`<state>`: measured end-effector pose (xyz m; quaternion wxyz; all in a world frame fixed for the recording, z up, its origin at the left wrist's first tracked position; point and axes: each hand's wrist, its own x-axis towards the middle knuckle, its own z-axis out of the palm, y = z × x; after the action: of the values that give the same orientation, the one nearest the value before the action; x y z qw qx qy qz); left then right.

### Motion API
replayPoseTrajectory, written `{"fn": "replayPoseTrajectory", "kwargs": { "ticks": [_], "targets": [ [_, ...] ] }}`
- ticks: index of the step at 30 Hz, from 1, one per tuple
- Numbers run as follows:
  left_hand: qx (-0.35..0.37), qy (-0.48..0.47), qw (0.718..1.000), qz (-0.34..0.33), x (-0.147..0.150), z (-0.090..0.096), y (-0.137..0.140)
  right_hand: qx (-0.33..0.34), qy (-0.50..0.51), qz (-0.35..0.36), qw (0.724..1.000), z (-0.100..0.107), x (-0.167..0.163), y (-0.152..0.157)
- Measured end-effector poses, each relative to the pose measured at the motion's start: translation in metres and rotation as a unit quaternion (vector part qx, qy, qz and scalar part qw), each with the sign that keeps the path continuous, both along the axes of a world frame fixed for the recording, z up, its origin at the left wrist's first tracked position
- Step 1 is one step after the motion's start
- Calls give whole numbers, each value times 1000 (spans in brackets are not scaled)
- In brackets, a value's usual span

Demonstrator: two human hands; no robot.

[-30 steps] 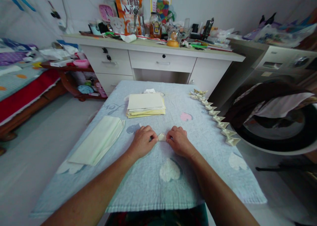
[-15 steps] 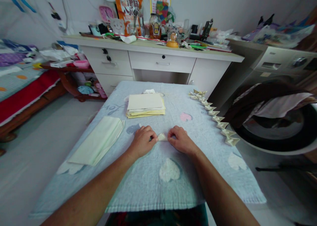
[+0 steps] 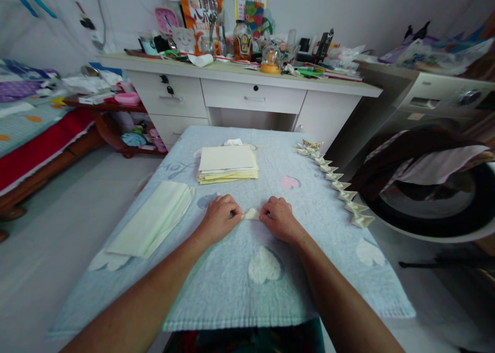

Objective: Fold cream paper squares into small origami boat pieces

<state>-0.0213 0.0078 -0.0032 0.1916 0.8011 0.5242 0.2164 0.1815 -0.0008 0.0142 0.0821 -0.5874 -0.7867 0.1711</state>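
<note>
Between my two hands is a small piece of folded cream paper, low over the cloth-covered table. Its left end is pinched in my left hand, fingers closed. At the other end, my right hand grips it between thumb and fingers. A peak of the paper shows in the gap; the ends are hidden by my fingertips. Beyond the hands lies a stack of cream and yellow paper sheets. Left of my left hand rests a pile of pale folded paper.
A row of folded paper boats runs along the table's right edge. Past the table stands a white desk crowded with jars and bags. On the right, a washing machine has its door open, with clothes hanging out. A bed is on the left.
Both hands have shifted slightly left with the folded paper between them. Its peak looks a little lower and more rounded. The sheets and boats have stayed put.
</note>
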Motion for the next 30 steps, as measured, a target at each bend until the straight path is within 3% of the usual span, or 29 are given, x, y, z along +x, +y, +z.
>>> {"fn": "replayPoseTrajectory", "kwargs": {
  "ticks": [15,24,30],
  "targets": [
    [-39,-24,999,-9,-1,5,-1,25,-21,-19,999,-5,-6,-2],
    [-42,-5,999,-8,1,7,-3,80,51,15,995,-4,-7,-5],
    [-42,-1,999,-11,0,7,-3,58,81,46,994,-9,-7,-3]
  ]
}}
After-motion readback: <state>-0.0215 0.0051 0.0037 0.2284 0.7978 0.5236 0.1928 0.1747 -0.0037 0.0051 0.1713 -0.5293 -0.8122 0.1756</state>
